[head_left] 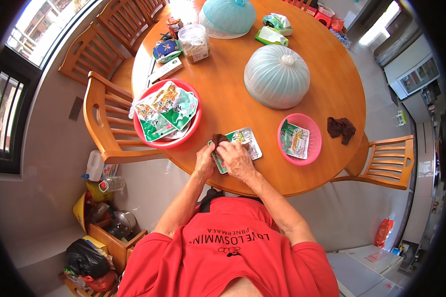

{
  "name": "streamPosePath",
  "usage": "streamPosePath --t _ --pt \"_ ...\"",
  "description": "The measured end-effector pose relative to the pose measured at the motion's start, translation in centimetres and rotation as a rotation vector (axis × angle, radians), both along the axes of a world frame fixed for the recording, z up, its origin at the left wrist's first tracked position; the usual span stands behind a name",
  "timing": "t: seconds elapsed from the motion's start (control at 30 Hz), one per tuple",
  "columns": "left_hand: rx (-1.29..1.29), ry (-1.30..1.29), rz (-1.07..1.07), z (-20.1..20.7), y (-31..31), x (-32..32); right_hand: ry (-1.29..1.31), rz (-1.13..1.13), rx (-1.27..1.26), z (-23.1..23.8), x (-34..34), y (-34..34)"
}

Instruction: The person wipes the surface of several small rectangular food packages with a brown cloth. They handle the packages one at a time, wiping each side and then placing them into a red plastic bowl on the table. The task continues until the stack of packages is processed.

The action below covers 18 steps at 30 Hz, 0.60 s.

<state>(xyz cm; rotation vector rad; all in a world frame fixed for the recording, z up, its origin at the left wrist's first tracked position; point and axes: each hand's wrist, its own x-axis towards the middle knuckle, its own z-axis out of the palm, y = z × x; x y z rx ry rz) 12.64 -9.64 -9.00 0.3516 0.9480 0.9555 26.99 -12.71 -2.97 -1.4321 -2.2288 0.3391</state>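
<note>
A flat green and white food packet point(248, 140) lies near the front edge of the round wooden table. Over its left part, a bunched dark brown cloth point(219, 139) shows between my two hands. My right hand point(237, 159) is closed on the cloth, its curled fingers resting over the packet. Beside it, my left hand point(205, 161) is closed at the cloth's left side, by the packet's left edge; its fingertips are partly hidden. To the left stands a red basin point(199, 120) with several similar packets. On the right, a pink basket point(318, 148) contains a similar packet point(295, 140).
Another brown cloth point(341, 129) lies at the table's right edge. A pale blue mesh food cover point(277, 76) and a teal one point(228, 17) stand farther back. A clear plastic jar point(194, 43) and a tissue pack point(271, 36) are there too. Wooden chairs point(111, 116) surround the table.
</note>
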Motion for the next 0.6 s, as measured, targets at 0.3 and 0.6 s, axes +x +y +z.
streamPosePath --t 0.3,0.6 --pt "-0.041 0.03 0.016 0.6 -0.2 0.6 -0.012 -0.37 -0.062 -2.1 3.6 1.2" --pt "-0.05 -0.053 0.132 -0.8 -0.4 1.2 -0.446 -0.434 0.099 -1.8 4.4 -5.4"
